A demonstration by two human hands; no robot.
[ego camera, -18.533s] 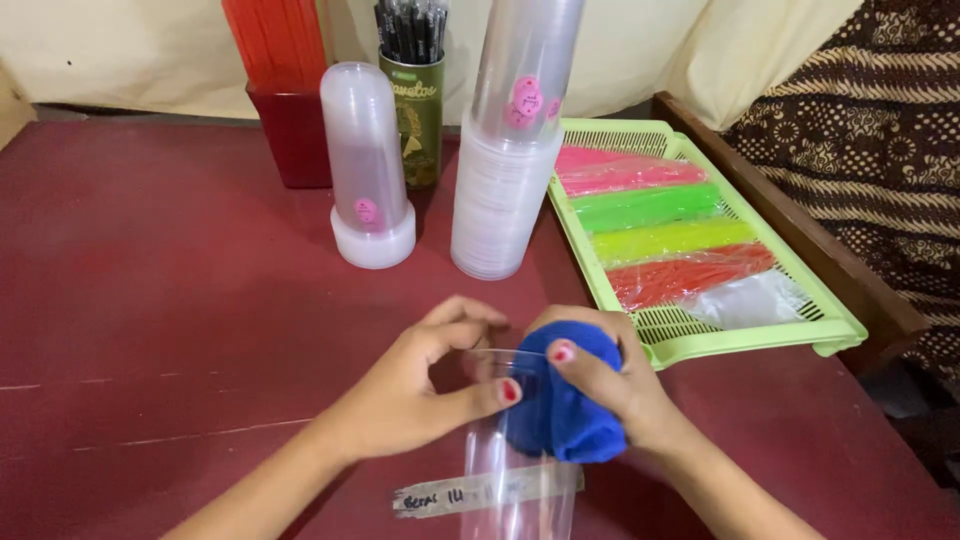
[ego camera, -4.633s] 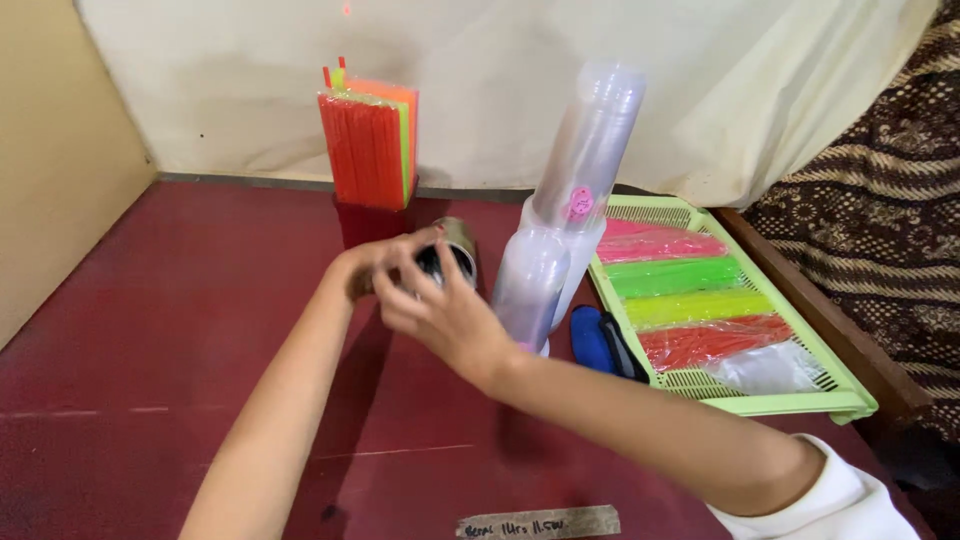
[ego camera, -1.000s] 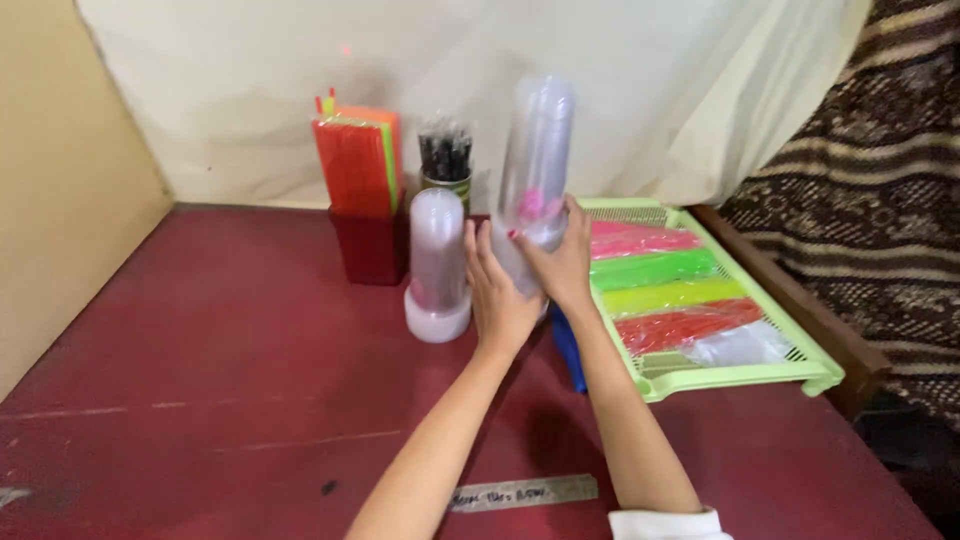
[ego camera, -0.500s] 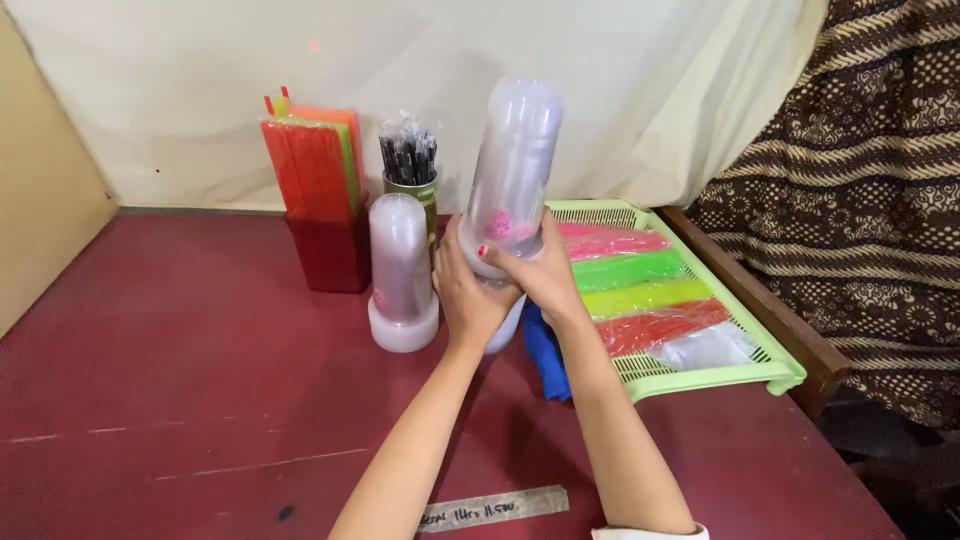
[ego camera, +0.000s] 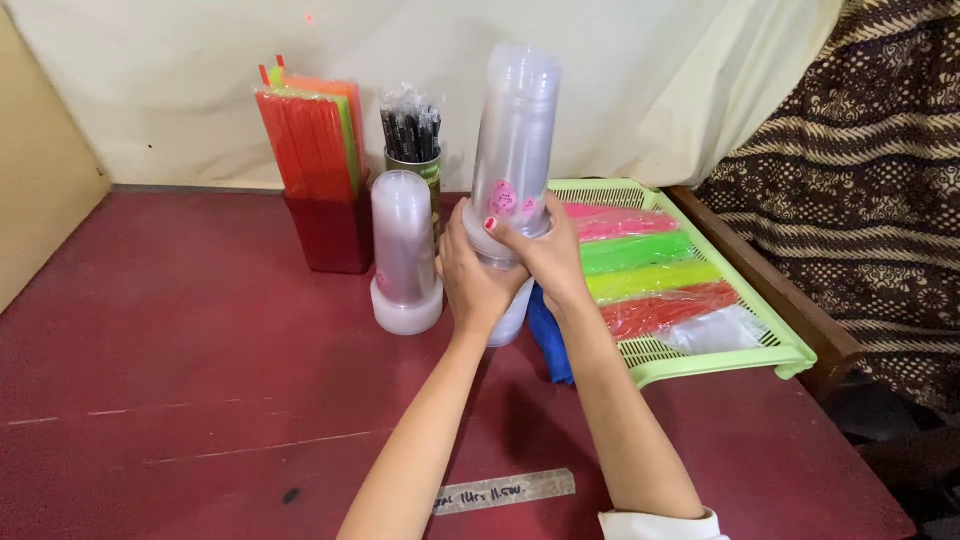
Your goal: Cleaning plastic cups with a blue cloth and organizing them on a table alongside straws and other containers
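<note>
the tall stack of clear cups (ego camera: 515, 150) is rising off the red table (ego camera: 180, 340), higher than a moment ago, both hands wrapping its lower part: left hand (ego camera: 472, 278), right hand (ego camera: 545, 250).

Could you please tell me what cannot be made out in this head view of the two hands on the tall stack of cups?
- Tall stack of clear cups: its lower part is hidden by the left hand and right hand.
- Blue cloth: mostly hidden behind the right forearm.
- Green tin of black straws: partly covered by the short cup stack.
- Cup count: the walls blur together.
</note>
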